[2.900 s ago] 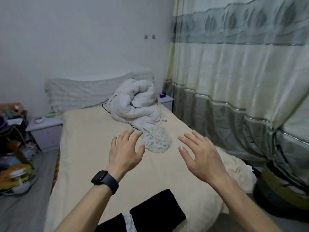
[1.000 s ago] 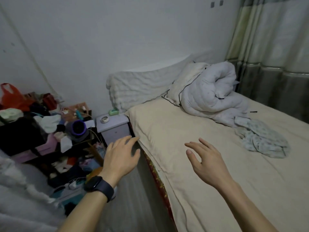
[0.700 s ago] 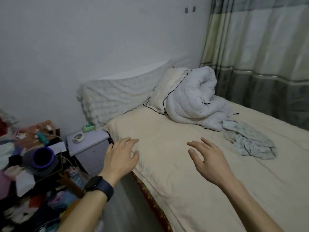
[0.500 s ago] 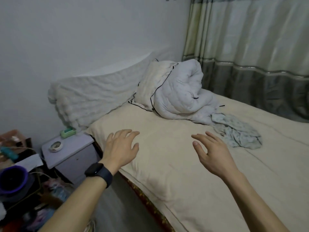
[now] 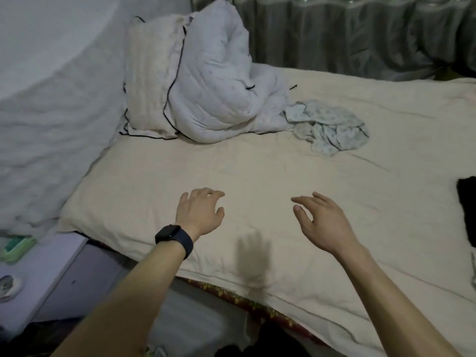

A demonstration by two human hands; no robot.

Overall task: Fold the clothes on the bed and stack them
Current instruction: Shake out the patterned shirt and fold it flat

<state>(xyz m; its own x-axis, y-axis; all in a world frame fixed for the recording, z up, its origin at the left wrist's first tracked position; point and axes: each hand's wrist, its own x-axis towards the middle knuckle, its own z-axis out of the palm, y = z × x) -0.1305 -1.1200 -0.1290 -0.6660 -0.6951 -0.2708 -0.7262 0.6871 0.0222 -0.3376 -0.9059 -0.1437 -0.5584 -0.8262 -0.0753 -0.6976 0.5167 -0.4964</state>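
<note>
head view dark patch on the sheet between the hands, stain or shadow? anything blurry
Head view: the patch on the sheet is a soft, hand-shaped shadow, not a stain. Head view: the light is dim and flat, with no glare. Head view: the left hand and right hand look slightly soft at the fingertips, while the sheet's creases stay readable.

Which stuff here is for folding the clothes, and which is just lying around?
For the job:
patterned cloth, crumpled
black garment, at the right edge
bed
left hand and right hand, both empty

Just lying about:
duvet
pillow
nightstand
green box
curtain
</note>
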